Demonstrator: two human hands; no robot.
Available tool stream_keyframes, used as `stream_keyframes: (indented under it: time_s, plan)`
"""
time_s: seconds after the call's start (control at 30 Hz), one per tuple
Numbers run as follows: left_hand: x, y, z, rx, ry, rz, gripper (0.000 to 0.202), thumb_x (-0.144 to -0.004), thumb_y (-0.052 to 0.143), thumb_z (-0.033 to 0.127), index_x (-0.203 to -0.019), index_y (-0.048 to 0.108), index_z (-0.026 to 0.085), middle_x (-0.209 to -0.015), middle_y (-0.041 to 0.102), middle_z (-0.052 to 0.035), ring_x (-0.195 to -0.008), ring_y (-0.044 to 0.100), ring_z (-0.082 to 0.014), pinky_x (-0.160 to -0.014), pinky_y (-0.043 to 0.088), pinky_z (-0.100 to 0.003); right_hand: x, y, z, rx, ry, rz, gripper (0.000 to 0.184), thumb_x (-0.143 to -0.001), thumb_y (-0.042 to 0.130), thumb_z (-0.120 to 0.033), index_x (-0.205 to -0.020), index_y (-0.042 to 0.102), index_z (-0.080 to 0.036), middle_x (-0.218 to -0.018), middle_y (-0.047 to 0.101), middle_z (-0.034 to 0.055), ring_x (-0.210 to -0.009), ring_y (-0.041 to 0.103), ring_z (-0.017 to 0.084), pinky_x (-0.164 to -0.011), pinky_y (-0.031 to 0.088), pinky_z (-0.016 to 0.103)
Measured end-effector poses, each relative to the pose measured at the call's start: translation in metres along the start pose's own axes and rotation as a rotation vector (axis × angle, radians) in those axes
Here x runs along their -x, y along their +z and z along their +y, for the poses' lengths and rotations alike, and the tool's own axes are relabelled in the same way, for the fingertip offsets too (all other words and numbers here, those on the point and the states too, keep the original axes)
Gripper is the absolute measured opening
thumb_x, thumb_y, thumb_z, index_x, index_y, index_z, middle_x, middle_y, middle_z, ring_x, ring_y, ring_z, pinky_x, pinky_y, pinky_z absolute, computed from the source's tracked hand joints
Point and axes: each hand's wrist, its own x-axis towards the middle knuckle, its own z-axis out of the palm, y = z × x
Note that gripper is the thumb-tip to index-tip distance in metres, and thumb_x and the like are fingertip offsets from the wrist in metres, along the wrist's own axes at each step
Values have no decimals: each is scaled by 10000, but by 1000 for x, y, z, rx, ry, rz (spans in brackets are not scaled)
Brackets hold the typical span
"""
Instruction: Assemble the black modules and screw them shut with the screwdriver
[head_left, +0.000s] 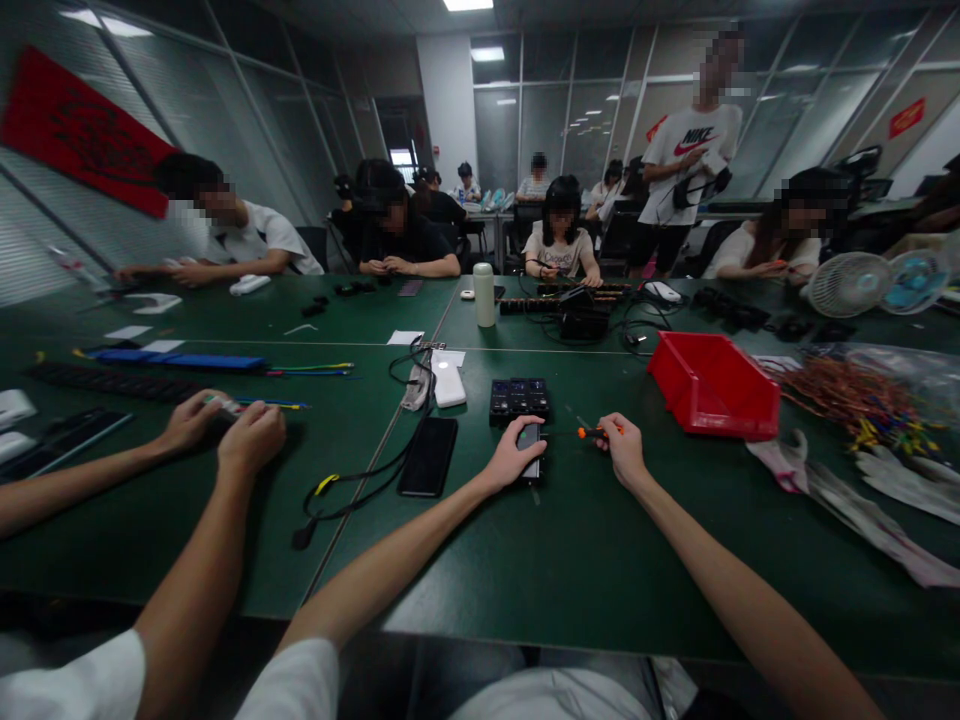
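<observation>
My left hand (514, 455) is closed over a small dark block (531, 455) and presses it to the green table (570, 560). My right hand (621, 448) pinches a small orange-handled screwdriver (592, 432), whose thin tip points left toward the block. Just beyond them lies a black terminal block (518, 398). A red plastic bin (712, 385) stands to the right of my right hand.
A black phone (428, 455) and a black cable (352, 490) lie left of my hand. A neighbour's two hands (225, 425) work at the left. A pile of coloured wires (862, 400), white gloves (885, 500), fans and a white bottle (484, 294) stand farther off. Several people sit across.
</observation>
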Motion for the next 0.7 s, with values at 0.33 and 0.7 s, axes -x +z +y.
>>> stream_keyframes:
  time_s: [0.33,0.7]
  plan:
    - [0,-1,-3,-2,6,-7,374,-742,628,293,-1104,564,220,-1013,571,-38,-981,526,-208,-926,375,-344,3,2,-2,23,-55,4,221,-737,600,-402,-709,547,-189,-543,538,-31,-430,484,88,-381,354,191]
    - [0,1,-5,-38,18,25,368,-748,615,281,-1107,557,223,-1067,557,-38,-999,516,-203,-935,369,-340,7,3,-10,32,-118,-19,241,-747,599,-436,-747,539,-203,-661,563,-12,-500,519,113,-404,376,213]
